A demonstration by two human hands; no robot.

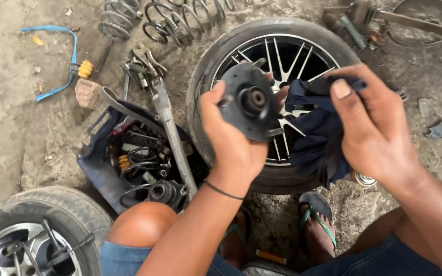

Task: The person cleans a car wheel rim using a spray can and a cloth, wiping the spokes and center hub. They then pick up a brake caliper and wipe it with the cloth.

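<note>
- Dusty, stained concrete floor (6,133) of a workshop yard lies under everything, gritty and littered with car parts.
- Strut mount (249,102): a dark, round metal plate with a raised rubber-and-steel hub at its centre, held up in front of the person, above the wheel. It looks stiff, fairly heavy for its size and greasy, so the rim is the safest place to grip, clear of the studs.
- Left hand (228,138) is closed around the plate's lower-left edge, thumb over the face.
- Right hand (374,122) pinches a dark blue rag (313,128), soft and limp, hanging just beside the mount.
- Behind them lies 1 tyre on a spoked alloy wheel (282,56), hard rubber and polished metal.
- Further out: coil springs (170,23), a blue tool bag (103,163), and 1 more wheel (31,240) at lower left.
</note>
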